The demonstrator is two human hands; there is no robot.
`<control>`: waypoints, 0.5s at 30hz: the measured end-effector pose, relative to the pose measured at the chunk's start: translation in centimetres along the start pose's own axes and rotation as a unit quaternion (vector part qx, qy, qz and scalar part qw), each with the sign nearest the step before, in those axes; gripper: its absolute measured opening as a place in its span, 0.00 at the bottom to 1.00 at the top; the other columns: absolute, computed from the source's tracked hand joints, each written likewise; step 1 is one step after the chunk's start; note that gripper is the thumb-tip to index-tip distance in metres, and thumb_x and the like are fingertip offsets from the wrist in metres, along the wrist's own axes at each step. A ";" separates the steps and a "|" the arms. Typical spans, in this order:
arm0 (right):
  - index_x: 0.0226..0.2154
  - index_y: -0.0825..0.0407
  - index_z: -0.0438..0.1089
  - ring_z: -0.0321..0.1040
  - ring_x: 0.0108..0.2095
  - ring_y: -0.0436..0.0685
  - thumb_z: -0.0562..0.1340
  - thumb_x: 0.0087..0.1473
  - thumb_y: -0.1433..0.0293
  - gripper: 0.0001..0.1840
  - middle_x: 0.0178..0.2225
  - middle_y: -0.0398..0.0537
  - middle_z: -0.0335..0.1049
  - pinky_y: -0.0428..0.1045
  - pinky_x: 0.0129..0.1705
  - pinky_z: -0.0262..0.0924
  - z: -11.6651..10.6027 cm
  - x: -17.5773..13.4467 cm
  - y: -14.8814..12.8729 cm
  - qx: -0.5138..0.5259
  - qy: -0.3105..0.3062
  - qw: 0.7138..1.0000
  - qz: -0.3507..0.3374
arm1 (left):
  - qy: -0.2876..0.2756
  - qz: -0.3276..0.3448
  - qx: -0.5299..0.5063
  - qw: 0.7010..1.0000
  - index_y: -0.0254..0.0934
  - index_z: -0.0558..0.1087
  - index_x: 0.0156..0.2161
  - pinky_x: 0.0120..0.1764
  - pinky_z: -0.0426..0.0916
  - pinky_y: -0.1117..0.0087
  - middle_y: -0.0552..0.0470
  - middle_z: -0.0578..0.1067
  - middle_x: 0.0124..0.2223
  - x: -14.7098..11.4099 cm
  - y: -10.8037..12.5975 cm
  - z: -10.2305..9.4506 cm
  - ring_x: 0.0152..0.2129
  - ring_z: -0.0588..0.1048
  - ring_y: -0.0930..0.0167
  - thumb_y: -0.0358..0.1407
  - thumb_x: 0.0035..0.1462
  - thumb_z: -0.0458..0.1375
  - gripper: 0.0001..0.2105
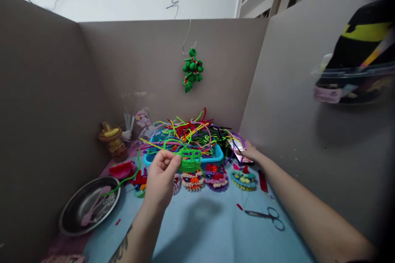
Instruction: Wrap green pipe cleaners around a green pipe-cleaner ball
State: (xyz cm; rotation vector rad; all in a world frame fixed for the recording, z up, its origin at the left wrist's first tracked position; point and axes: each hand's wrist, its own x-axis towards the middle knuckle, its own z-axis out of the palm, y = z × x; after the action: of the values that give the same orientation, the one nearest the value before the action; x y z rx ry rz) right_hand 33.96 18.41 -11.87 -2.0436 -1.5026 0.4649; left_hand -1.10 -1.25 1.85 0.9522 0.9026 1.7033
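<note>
My left hand (163,172) is closed in a pinch, thumb against fingers, on a bright green pipe-cleaner piece (189,161) bent into several parallel loops. One long green end trails left from it over the rim of the steel bowl (63,224). Far to the right, my right hand (250,153) reaches to a phone (237,148) with a bright screen; one finger stretches onto its face, and the other fingers are partly hidden. Behind the green piece, a blue basket (218,155) is heaped with pipe cleaners (191,131) of many colours.
Colourful fuzzy figures (217,178) line the basket's front. Scissors (265,215) lie on the blue cloth (197,230) at right. A lidded cup (114,141) stands at back left. Grey panels (148,57) enclose three sides; a green tree ornament (193,70) hangs from the back one.
</note>
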 end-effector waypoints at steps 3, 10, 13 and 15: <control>0.59 0.54 0.50 0.65 0.53 0.69 0.61 0.46 0.66 0.38 0.52 0.65 0.64 0.58 0.48 0.63 -1.2 -0.9 0.8 0.047 0.029 0.998 0.007 | 0.007 0.002 -0.002 1.000 0.36 0.66 0.28 0.23 0.57 0.80 0.61 0.67 0.20 0.2 0.3 -0.1 0.17 0.63 0.81 0.40 0.42 0.68 0.15; 0.51 0.53 0.53 0.75 0.38 0.57 0.51 0.50 0.75 0.24 0.40 0.52 0.72 0.48 0.35 0.68 -1.3 -3.8 1.0 0.125 0.018 0.989 -0.070 | 0.000 -0.009 -0.009 1.000 0.36 0.66 0.28 0.25 0.61 0.79 0.60 0.69 0.21 0.2 0.5 0.0 0.18 0.66 0.80 0.40 0.42 0.69 0.16; 0.46 0.52 0.57 0.75 0.34 0.56 0.52 0.48 0.76 0.19 0.34 0.49 0.72 0.48 0.34 0.67 -0.7 -3.8 0.6 0.113 -0.006 0.989 -0.098 | 0.005 -0.004 -0.008 1.000 0.36 0.66 0.28 0.25 0.60 0.79 0.60 0.69 0.21 0.2 0.6 0.0 0.18 0.65 0.80 0.40 0.41 0.69 0.16; 0.42 0.52 0.60 0.74 0.33 0.57 0.55 0.46 0.77 0.17 0.31 0.49 0.72 0.48 0.35 0.66 -0.2 -3.5 0.0 0.095 -0.014 0.989 -0.113 | 0.011 -0.002 -0.004 1.000 0.36 0.66 0.28 0.24 0.59 0.80 0.60 0.68 0.20 0.2 0.7 0.1 0.18 0.65 0.80 0.41 0.41 0.69 0.17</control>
State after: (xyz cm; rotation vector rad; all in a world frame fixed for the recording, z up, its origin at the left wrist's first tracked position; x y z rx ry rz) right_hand 33.03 15.07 -11.86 -1.7048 -1.6182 0.5253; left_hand -1.35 -1.27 2.54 0.9276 0.9112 1.7156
